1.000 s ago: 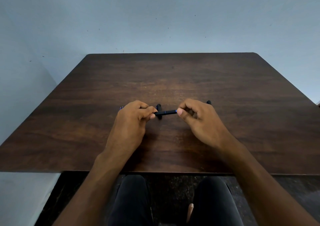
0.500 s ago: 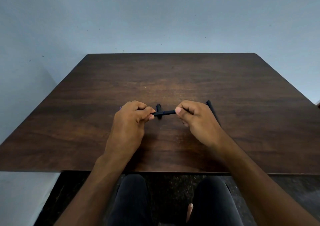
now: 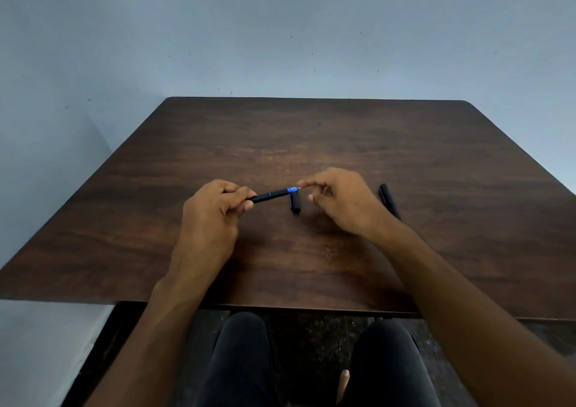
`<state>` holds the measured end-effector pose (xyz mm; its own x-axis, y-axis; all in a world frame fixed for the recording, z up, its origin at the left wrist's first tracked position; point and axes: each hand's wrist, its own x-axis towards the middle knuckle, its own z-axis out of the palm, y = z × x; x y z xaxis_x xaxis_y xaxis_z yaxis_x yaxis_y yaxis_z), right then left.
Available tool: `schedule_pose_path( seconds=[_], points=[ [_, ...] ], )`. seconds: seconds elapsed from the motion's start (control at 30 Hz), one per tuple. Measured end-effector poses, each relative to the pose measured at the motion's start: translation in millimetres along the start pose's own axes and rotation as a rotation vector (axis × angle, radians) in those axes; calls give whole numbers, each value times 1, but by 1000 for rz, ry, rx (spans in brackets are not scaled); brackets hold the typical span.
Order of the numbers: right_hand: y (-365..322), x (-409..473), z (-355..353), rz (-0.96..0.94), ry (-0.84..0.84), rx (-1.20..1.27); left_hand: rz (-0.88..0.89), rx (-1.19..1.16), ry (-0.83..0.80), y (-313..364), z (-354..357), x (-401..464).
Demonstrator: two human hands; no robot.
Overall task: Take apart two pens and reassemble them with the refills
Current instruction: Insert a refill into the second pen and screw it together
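My left hand (image 3: 215, 213) grips the rear of a black pen (image 3: 270, 195) held just above the table, its blue tip section pointing right. The thumb and forefinger of my right hand (image 3: 341, 199) pinch the pen's thin metal tip at its right end. A short black pen cap (image 3: 295, 203) lies on the table just behind and below the tip. A second black pen (image 3: 388, 199) lies on the table to the right, partly hidden by my right wrist.
The dark wooden table (image 3: 311, 135) stands against a pale blue wall; its near edge runs above my knees. A white surface sits lower left beside the table.
My right hand has slid right along the pen, uncovering the blue tip section, and now pinches only the tip. The pen has tilted up to the right. The second pen is more exposed.
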<state>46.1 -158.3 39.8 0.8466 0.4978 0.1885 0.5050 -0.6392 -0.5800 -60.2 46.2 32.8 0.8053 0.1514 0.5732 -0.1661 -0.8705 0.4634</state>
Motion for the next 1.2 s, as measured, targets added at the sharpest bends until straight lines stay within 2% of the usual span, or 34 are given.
schedule_pose_path(
  seconds=[0.1, 0.23, 0.4, 0.8, 0.97, 1.2],
  points=[
    [-2, 8, 5, -72, -93, -184, -2, -5, 8, -1, -1, 1],
    [-1, 8, 7, -119, -186, -261, 12, 0, -10, -1, -3, 1],
    [5, 1, 5, -95, -135, -298, 13, 18, -29, -4, -4, 0],
    [10, -17, -9, 5, 51, -16, -15, 23, -65, 5, 3, 2],
    [7, -26, -15, -33, 145, 43, -22, 41, -69, 5, 5, 2],
    [5, -26, -17, -99, 159, -21, -1, 29, -82, 8, 9, 1]
  ],
)
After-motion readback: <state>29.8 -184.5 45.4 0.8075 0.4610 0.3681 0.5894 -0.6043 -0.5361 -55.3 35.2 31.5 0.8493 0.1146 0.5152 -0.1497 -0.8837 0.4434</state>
